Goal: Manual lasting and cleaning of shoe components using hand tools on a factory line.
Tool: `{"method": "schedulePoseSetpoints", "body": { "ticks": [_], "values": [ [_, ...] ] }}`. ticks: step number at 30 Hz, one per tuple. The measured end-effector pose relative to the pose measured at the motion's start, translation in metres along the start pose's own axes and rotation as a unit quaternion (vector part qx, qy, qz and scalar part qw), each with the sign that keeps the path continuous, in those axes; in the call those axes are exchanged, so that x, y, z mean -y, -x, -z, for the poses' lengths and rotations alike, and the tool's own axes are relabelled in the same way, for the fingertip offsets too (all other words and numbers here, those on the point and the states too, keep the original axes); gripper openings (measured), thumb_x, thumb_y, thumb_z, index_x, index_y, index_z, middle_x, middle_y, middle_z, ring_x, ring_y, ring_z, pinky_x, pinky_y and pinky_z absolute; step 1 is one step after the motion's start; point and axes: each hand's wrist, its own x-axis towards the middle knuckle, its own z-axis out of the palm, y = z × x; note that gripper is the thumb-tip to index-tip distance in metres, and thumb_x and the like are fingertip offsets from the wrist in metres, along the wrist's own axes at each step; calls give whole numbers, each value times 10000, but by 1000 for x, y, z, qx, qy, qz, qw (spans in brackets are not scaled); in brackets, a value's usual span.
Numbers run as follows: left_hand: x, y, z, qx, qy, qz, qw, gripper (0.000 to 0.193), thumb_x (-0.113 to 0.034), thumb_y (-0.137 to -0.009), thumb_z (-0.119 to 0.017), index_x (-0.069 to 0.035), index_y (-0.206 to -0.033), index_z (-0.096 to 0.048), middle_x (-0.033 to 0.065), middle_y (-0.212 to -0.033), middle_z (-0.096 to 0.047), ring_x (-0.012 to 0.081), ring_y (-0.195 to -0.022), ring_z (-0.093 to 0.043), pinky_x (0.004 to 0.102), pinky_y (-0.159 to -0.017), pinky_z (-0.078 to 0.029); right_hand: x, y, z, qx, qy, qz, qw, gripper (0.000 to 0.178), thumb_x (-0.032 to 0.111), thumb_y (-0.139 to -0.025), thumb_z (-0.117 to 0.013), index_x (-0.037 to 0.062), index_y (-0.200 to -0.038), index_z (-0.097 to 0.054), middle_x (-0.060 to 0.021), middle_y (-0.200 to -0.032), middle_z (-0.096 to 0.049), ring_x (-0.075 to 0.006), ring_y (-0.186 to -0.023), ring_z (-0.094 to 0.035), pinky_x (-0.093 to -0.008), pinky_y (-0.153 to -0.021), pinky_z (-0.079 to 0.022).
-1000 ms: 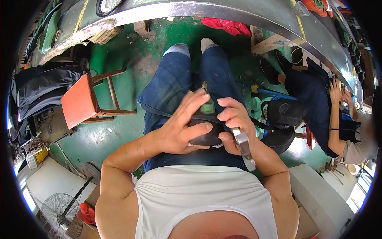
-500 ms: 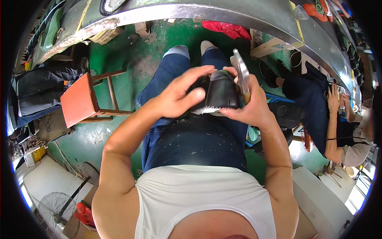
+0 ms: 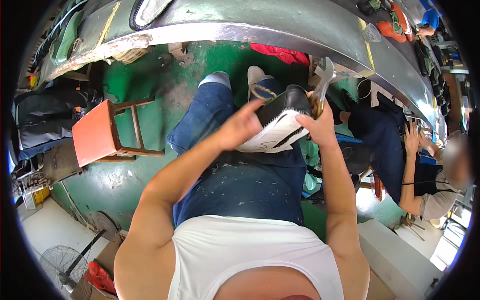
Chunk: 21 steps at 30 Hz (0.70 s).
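Observation:
A black leather shoe is tilted over my lap, its pale underside turned up toward me with a frayed whitish edge and a dark slit. My left hand is closed against the shoe's left side; some of its fingers are hidden and slightly smeared. A loop of twine shows just beyond that hand. My right hand grips metal pincers, jaws pointing away from me, while its thumb presses on the edge of the underside.
A metal-edged workbench runs across the far side, with a shoe part and orange shoes on it. To the left stands an orange-topped stool. A co-worker sits at right, a fan at lower left.
The shoe has rolled so its pale underside now faces up. My left hand has closed in on its side, and the right hand with the pincers has shifted right.

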Motion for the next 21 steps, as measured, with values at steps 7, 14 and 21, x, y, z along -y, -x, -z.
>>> {"method": "schedulePoseSetpoints", "body": {
  "ticks": [7, 14, 21],
  "values": [
    [-64, -5, -27, -195, -258, 146, 935, 831, -523, -893, -673, -7, -1481, -392, 263, -1359, -495, 381, -1293, -503, 403, -1068, -427, -1, -29, -37, -40, -10, -43, 998, 486, 136, -786, -846, -41, -1113, -533, -76, -978, -647, -131, -859, -635, -306, -773, -547],
    [-17, -3, 6, -199, -271, 277, 900, 771, -632, -974, -456, 70, -1241, -630, 255, -1108, -695, 318, -1084, -667, 393, -952, -487, -92, 27, -76, -64, 42, -159, 984, 512, 137, -772, -777, -87, -1163, -534, -161, -1050, -669, -219, -939, -669, -340, -840, -536],
    [-28, -28, 19, -185, -349, 326, 859, 838, -701, -933, -433, 80, -1098, -689, 272, -1005, -703, 384, -995, -690, 429, -868, -515, -83, 44, -83, -73, 79, -167, 980, 536, 161, -783, -743, -86, -1201, -517, -188, -1095, -661, -240, -1004, -654, -342, -892, -513]
  ]
}}
